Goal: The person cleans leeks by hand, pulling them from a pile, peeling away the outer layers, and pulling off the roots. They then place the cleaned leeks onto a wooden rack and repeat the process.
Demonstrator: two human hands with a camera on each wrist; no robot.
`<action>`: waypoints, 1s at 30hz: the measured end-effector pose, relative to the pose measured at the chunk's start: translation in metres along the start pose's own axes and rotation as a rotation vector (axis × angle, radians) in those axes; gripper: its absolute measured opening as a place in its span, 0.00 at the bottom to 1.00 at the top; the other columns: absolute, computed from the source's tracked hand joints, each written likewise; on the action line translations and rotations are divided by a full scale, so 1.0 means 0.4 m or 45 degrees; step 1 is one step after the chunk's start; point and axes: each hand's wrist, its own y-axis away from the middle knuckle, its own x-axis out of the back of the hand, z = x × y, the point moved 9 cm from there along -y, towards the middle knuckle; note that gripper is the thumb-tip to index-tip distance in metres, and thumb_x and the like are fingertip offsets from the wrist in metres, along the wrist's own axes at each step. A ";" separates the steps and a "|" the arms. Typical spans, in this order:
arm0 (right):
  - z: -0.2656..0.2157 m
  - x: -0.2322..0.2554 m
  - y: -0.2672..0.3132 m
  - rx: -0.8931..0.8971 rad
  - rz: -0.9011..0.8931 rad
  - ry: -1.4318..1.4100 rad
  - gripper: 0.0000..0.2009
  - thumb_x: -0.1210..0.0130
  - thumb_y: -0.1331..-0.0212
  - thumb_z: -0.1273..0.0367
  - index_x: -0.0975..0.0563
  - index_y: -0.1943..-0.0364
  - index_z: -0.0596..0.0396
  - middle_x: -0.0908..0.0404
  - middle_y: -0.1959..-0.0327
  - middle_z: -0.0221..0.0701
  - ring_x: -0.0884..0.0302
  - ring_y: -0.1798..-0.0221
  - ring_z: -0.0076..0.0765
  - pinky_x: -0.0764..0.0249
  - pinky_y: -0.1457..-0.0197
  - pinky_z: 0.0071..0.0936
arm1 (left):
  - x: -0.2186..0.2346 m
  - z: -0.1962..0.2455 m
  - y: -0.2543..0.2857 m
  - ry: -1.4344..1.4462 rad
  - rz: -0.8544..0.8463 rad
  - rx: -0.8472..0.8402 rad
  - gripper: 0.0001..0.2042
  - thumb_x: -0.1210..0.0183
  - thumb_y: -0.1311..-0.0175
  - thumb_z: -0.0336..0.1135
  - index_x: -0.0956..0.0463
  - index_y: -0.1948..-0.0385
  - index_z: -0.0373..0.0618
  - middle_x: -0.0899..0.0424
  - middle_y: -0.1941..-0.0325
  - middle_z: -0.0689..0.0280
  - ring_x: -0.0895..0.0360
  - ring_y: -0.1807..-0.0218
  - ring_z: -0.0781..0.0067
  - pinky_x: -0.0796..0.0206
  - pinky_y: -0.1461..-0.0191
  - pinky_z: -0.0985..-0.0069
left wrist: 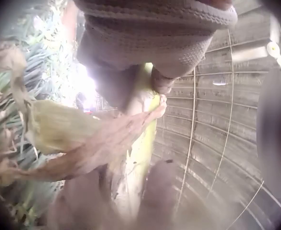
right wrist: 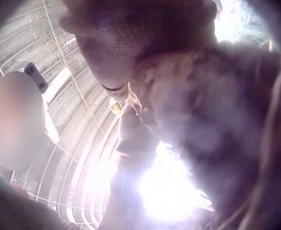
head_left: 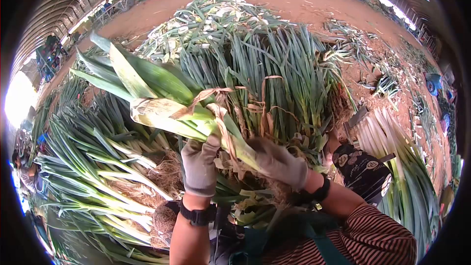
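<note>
A thick leek [head_left: 169,81] slants across the head view, its broad green leaves to the upper left and its root end toward the lower right. My gloved left hand [head_left: 200,167] pinches its stalk between thumb and fingers. Around the lower stalk, my gloved right hand [head_left: 279,164] curls close to the roots. Brown, withered leaf strips [head_left: 221,122] hang from the stalk between the hands. In the left wrist view, the pale stalk [left wrist: 133,177] runs below the left glove [left wrist: 145,43], with a dry leaf [left wrist: 92,148] crossing it. The right glove [right wrist: 140,43] looks dark and blurred in its wrist view.
Upright leeks [head_left: 274,73] stand packed just ahead, with a heap of trimmed leaves [head_left: 211,17] behind them. Untrimmed leeks with roots [head_left: 98,167] lie on the left. Cleaned white-stemmed leeks [head_left: 392,152] lie on the right, beside a dark patterned cloth [head_left: 363,172].
</note>
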 end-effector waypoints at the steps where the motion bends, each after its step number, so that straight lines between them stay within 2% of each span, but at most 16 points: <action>1: 0.001 0.012 -0.005 0.042 0.033 0.131 0.31 0.45 0.36 0.50 0.31 0.43 0.64 0.20 0.59 0.41 0.24 0.53 0.30 0.28 0.47 0.29 | 0.004 -0.016 -0.004 0.005 -0.016 0.007 0.15 0.39 0.36 0.32 0.23 0.49 0.36 0.18 0.52 0.68 0.23 0.53 0.80 0.32 0.45 0.78; 3: -0.016 0.039 -0.042 0.141 0.106 0.397 0.32 0.45 0.37 0.49 0.32 0.43 0.65 0.20 0.59 0.41 0.24 0.53 0.30 0.28 0.47 0.30 | 0.010 -0.050 -0.013 -0.009 -0.052 -0.034 0.15 0.38 0.36 0.32 0.23 0.50 0.36 0.18 0.54 0.69 0.23 0.54 0.80 0.32 0.46 0.79; 4: -0.016 0.034 -0.060 0.165 0.101 0.416 0.28 0.43 0.37 0.52 0.28 0.47 0.66 0.20 0.59 0.39 0.26 0.55 0.25 0.28 0.49 0.27 | 0.013 -0.061 -0.016 -0.029 -0.071 -0.082 0.15 0.38 0.36 0.32 0.23 0.50 0.36 0.18 0.54 0.69 0.23 0.54 0.80 0.32 0.46 0.79; 5: -0.012 0.028 -0.075 0.092 0.085 0.412 0.27 0.42 0.38 0.53 0.27 0.49 0.66 0.19 0.60 0.39 0.27 0.56 0.24 0.28 0.50 0.27 | 0.009 -0.056 -0.015 -0.051 -0.088 -0.131 0.15 0.38 0.36 0.32 0.23 0.50 0.36 0.18 0.54 0.69 0.23 0.54 0.80 0.32 0.47 0.79; 6: -0.008 0.022 -0.090 0.019 0.068 0.407 0.25 0.41 0.38 0.54 0.25 0.51 0.66 0.19 0.61 0.38 0.28 0.57 0.22 0.28 0.50 0.26 | 0.011 -0.072 -0.013 -0.074 -0.058 -0.059 0.15 0.39 0.36 0.31 0.23 0.50 0.36 0.18 0.53 0.68 0.24 0.52 0.79 0.33 0.47 0.79; 8: 0.013 0.025 -0.102 -0.063 0.125 0.315 0.20 0.36 0.42 0.59 0.22 0.58 0.66 0.18 0.64 0.34 0.30 0.61 0.20 0.28 0.54 0.24 | -0.009 -0.068 -0.006 0.087 -0.044 -0.002 0.12 0.41 0.34 0.33 0.23 0.53 0.38 0.19 0.60 0.71 0.25 0.61 0.84 0.33 0.57 0.83; 9: 0.027 0.024 -0.106 -0.109 0.126 0.264 0.20 0.36 0.42 0.60 0.22 0.58 0.66 0.18 0.64 0.33 0.29 0.61 0.20 0.28 0.54 0.24 | -0.016 -0.063 -0.006 0.171 -0.033 0.027 0.11 0.41 0.33 0.34 0.22 0.55 0.38 0.19 0.63 0.72 0.26 0.65 0.87 0.34 0.62 0.85; 10: 0.039 0.022 -0.109 -0.157 0.129 0.212 0.19 0.36 0.42 0.60 0.22 0.58 0.66 0.18 0.63 0.31 0.29 0.61 0.20 0.28 0.54 0.24 | -0.023 -0.046 -0.015 -0.028 -0.093 -0.100 0.12 0.41 0.33 0.34 0.23 0.53 0.39 0.20 0.61 0.72 0.25 0.63 0.84 0.33 0.60 0.84; 13: 0.063 0.009 -0.123 -0.306 0.108 0.083 0.19 0.36 0.42 0.62 0.22 0.57 0.66 0.19 0.63 0.29 0.28 0.62 0.20 0.27 0.55 0.23 | 0.004 -0.118 -0.034 0.122 -0.086 0.064 0.12 0.42 0.33 0.33 0.24 0.52 0.39 0.19 0.57 0.70 0.23 0.60 0.81 0.31 0.56 0.82; 14: 0.069 0.005 -0.126 -0.353 0.096 0.043 0.19 0.36 0.42 0.62 0.22 0.56 0.66 0.19 0.62 0.29 0.27 0.62 0.20 0.27 0.56 0.23 | 0.002 -0.129 -0.033 0.248 -0.078 0.118 0.12 0.42 0.33 0.32 0.24 0.51 0.39 0.19 0.54 0.69 0.23 0.55 0.79 0.31 0.51 0.81; 17: 0.099 0.008 -0.129 -0.321 0.116 -0.083 0.18 0.38 0.40 0.64 0.24 0.54 0.65 0.19 0.63 0.29 0.27 0.61 0.19 0.28 0.57 0.21 | -0.021 -0.123 -0.034 0.325 -0.113 0.073 0.12 0.42 0.33 0.30 0.25 0.50 0.38 0.19 0.52 0.68 0.22 0.53 0.79 0.32 0.48 0.81; 18: 0.102 0.011 -0.119 -0.310 0.147 -0.128 0.18 0.38 0.40 0.65 0.24 0.53 0.65 0.20 0.62 0.29 0.26 0.61 0.19 0.28 0.57 0.20 | -0.027 -0.135 -0.027 0.449 -0.136 0.129 0.13 0.42 0.34 0.30 0.25 0.50 0.39 0.19 0.52 0.67 0.22 0.53 0.78 0.32 0.47 0.81; 22: 0.083 0.013 -0.064 -0.226 0.248 -0.350 0.16 0.41 0.38 0.67 0.26 0.51 0.63 0.21 0.61 0.27 0.26 0.60 0.19 0.27 0.57 0.20 | -0.037 -0.154 -0.017 0.324 -0.217 0.160 0.14 0.41 0.34 0.30 0.26 0.48 0.39 0.19 0.52 0.66 0.22 0.52 0.76 0.32 0.46 0.77; 26: 0.097 0.034 -0.025 -0.152 0.366 -0.483 0.16 0.43 0.37 0.67 0.27 0.50 0.63 0.22 0.59 0.26 0.25 0.61 0.19 0.27 0.57 0.21 | -0.080 -0.116 0.001 0.429 -0.233 0.154 0.14 0.43 0.33 0.32 0.26 0.48 0.39 0.19 0.53 0.65 0.22 0.52 0.74 0.30 0.46 0.76; 29: 0.042 0.025 0.032 -0.204 0.241 -0.415 0.14 0.44 0.38 0.67 0.26 0.53 0.62 0.21 0.61 0.26 0.26 0.61 0.17 0.28 0.58 0.21 | -0.045 -0.088 -0.024 0.269 -0.189 0.149 0.14 0.45 0.31 0.35 0.26 0.48 0.38 0.19 0.52 0.64 0.22 0.51 0.74 0.30 0.46 0.76; 30: 0.026 0.019 0.060 -0.298 0.112 -0.231 0.14 0.43 0.39 0.66 0.23 0.55 0.63 0.20 0.69 0.25 0.25 0.67 0.17 0.28 0.63 0.20 | -0.030 -0.080 -0.041 0.326 -0.138 0.130 0.16 0.46 0.31 0.36 0.28 0.46 0.38 0.19 0.52 0.62 0.22 0.51 0.73 0.30 0.46 0.74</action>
